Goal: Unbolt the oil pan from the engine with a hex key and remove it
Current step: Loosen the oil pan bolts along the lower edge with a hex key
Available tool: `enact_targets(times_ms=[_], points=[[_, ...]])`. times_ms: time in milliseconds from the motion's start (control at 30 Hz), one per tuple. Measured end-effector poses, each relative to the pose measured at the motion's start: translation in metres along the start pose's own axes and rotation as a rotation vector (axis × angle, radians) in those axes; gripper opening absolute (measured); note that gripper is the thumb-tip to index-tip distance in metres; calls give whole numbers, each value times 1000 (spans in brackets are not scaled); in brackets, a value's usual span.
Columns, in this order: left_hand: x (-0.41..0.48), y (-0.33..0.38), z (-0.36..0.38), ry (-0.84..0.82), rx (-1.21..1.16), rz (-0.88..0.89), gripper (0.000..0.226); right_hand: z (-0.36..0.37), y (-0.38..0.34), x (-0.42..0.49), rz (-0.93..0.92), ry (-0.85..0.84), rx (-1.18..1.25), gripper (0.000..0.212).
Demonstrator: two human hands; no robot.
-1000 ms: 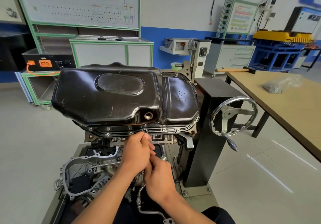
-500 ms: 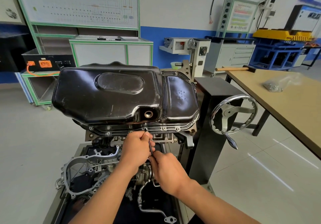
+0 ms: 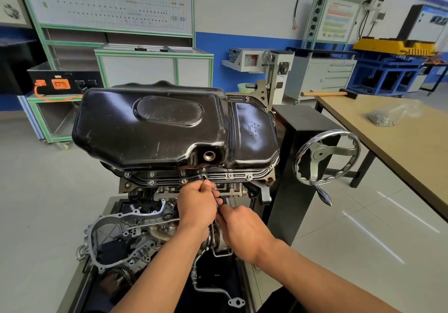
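Head view. Black, glossy oil pan (image 3: 157,128) sits on top of the upturned engine (image 3: 145,235), its flange against the block. Several bolts (image 3: 229,175) are seated along the near flange. An open drain hole (image 3: 209,155) shows in the pan's near wall, just above the flange.

Hex key (image 3: 217,199): its tip is in a flange bolt directly below the drain hole, and the shaft runs down from there toward the camera.

Left hand (image 3: 196,206) is just below the pan's near flange, fingers curled round the upper part of the key, thumb up near the bolt. Right hand (image 3: 242,230) is just below and right of the left one, touching it, fingertips pinching the key's lower end.

Right of the pan: chrome handwheel (image 3: 326,157) on a black post. Farther right: wooden table (image 3: 400,157) with a clear plastic bag (image 3: 388,116) and a wooden-handled hammer (image 3: 324,93) at its far edge. Behind the pan: green-framed cabinets and a wiring-diagram board.
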State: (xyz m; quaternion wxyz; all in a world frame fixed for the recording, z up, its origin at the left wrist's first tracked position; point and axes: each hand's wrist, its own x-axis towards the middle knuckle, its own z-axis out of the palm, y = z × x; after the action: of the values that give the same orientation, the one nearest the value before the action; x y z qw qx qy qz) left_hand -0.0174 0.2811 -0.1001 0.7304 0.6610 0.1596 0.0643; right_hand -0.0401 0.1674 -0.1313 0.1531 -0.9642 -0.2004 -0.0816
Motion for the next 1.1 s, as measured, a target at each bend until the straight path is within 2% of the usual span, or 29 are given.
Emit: enact_targets(times_ms=[100, 167, 300, 467, 567, 667, 800, 967, 1100], points=[[-7, 2, 11, 43, -130, -41, 28, -11, 11, 1, -60, 2, -121, 19], [-12, 5, 23, 86, -306, -94, 26, -23, 21, 2, -128, 42, -305, 12], [-18, 9, 49, 232, -660, -189, 8, -45, 33, 7, -24, 147, -476, 15], [-13, 19, 66, 325, -882, -291, 5, -49, 34, 16, 113, 325, -351, 20], [-7, 27, 59, 278, -1049, -420, 21, -52, 40, 20, 166, 382, -254, 30], [-2, 34, 49, 239, -1015, -505, 21, -54, 43, 21, 163, 424, -249, 29], [-8, 34, 43, 164, -1015, -514, 18, -45, 45, 19, 162, 529, -167, 19], [-4, 35, 47, 256, -981, -464, 12, -33, 46, 19, 175, 734, -77, 15], [-2, 32, 46, 202, -993, -456, 25, -19, 40, 20, 225, 801, 65, 15]])
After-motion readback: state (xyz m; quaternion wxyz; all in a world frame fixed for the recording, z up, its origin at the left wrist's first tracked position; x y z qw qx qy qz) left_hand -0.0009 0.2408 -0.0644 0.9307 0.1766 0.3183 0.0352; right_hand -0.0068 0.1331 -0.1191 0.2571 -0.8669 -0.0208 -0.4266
